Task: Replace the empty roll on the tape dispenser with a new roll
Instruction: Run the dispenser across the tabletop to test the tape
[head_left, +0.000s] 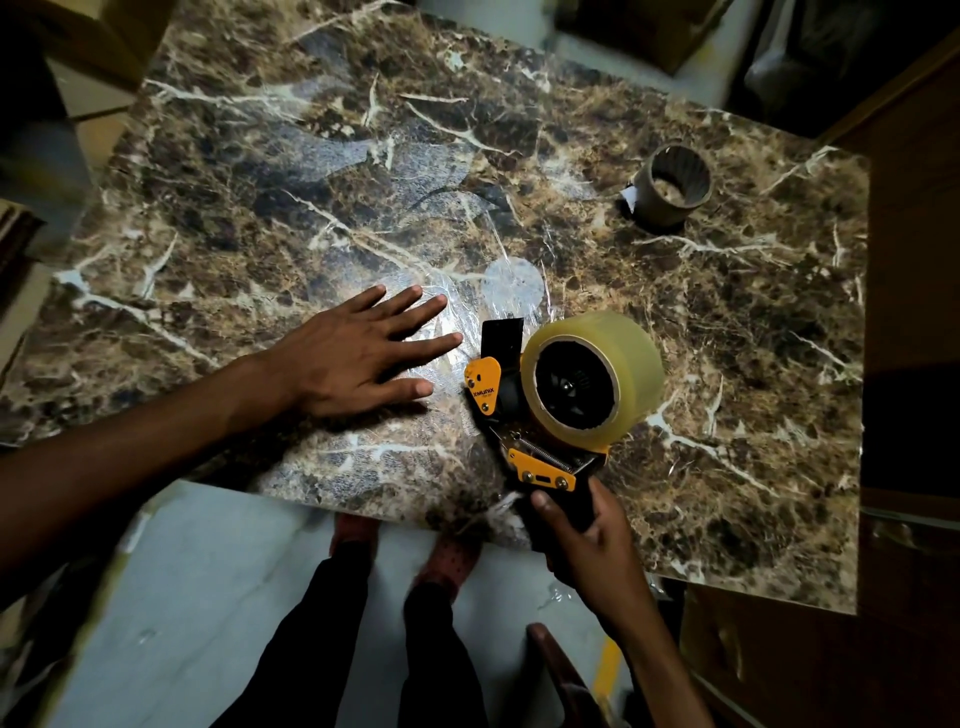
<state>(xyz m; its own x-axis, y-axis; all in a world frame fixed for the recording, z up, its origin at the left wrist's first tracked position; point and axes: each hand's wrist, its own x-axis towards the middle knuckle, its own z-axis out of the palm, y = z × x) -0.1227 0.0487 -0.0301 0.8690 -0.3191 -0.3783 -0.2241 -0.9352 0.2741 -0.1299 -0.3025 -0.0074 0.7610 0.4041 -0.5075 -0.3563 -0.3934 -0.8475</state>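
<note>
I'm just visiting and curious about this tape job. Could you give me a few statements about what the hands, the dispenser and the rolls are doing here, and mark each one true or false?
1. The right hand grips the handle of the tape dispenser. True.
2. The left hand is holding the empty roll. False: it lies flat and open on the marbled table, holding nothing.
3. A full roll of clear tape sits on the dispenser's hub. True.
4. The empty roll is still mounted on the dispenser. False: it stands apart on the table, far from both hands.
5. The dispenser's body is blue. False: it is orange-yellow and black.
</note>
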